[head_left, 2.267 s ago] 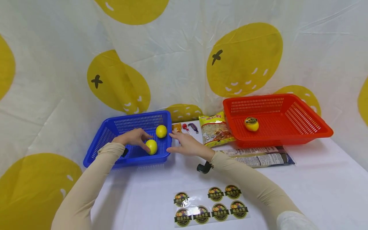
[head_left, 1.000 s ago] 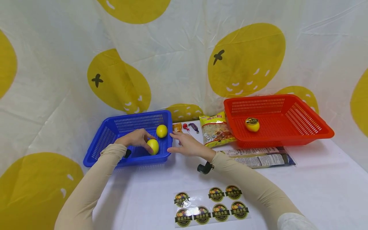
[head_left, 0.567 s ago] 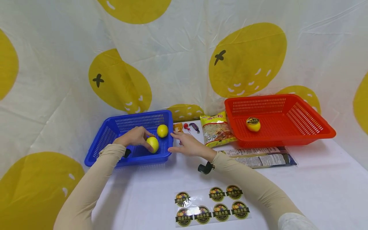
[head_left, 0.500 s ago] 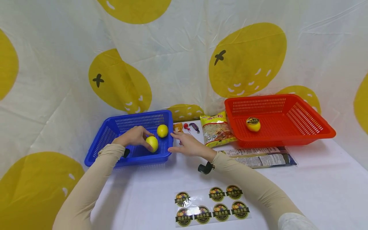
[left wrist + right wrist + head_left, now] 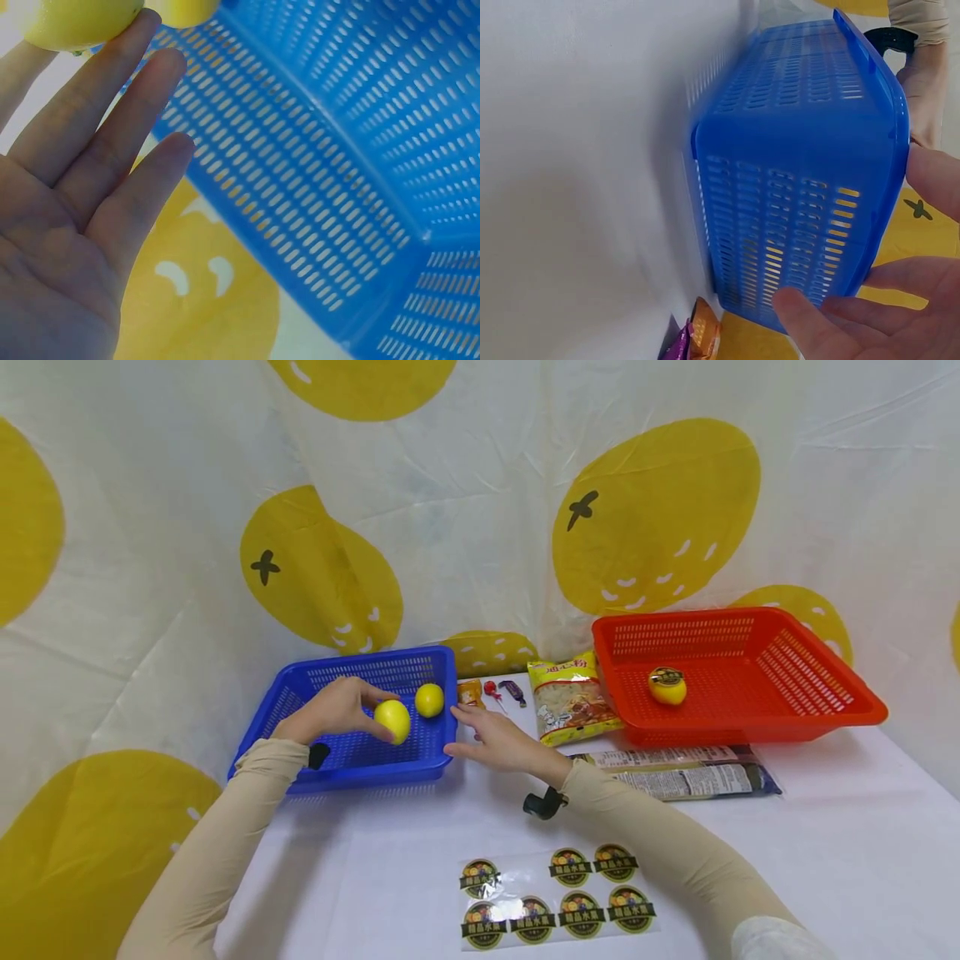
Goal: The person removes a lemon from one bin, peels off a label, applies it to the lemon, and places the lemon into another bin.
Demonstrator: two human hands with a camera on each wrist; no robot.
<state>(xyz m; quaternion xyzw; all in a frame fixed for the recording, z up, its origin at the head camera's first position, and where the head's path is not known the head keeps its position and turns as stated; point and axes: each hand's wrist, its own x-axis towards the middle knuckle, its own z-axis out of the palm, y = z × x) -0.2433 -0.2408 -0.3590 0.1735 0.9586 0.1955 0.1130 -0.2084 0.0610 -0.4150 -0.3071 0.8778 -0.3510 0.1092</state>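
My left hand point(image 5: 333, 710) pinches a lemon point(image 5: 392, 721) between thumb and fingers, raised over the blue basket point(image 5: 360, 774). In the left wrist view this lemon point(image 5: 75, 22) shows at the top, near the fingertips, while the other fingers stretch out straight and the thumb is out of sight. A second lemon point(image 5: 430, 700) lies in the basket's right end. My right hand point(image 5: 504, 743) touches the outside of that end, its fingers nearly straight. From the right wrist, the fingers point(image 5: 817, 326) overlap the slotted end wall, close to the rim.
A red basket point(image 5: 757, 732) at the right holds a lemon with a dark label point(image 5: 667, 687). Between the baskets lie a yellow food bag point(image 5: 573, 702), a lollipop point(image 5: 491, 689) and wrapped sweets point(image 5: 513, 692). Long packets point(image 5: 690, 774) lie before the red basket; a sticker sheet point(image 5: 517, 883) lies in front.
My left hand has closed round the nearer lemon and lifted it upward, slightly left, off the basket floor. The right hand stays at the basket's end. The head view has shifted slightly.
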